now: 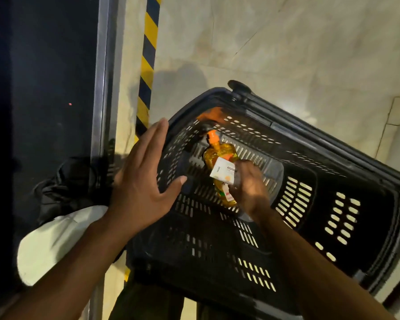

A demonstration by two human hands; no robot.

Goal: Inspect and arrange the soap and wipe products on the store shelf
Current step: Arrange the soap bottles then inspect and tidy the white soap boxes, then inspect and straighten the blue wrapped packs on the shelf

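Left hand, fingers straight and spread, above the basket. Right hand holds a white box over the soap bottle, which is likely rigid and slick and best gripped mid-body.

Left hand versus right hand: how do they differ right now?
The left hand is flat with fingers spread and holds nothing; the right hand curls around a white box. Left hovers at the basket rim; right reaches deeper inside. Both are bare.

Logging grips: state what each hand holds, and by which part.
Right hand pinches the white box by one end, over the orange bottle. Left hand holds nothing.
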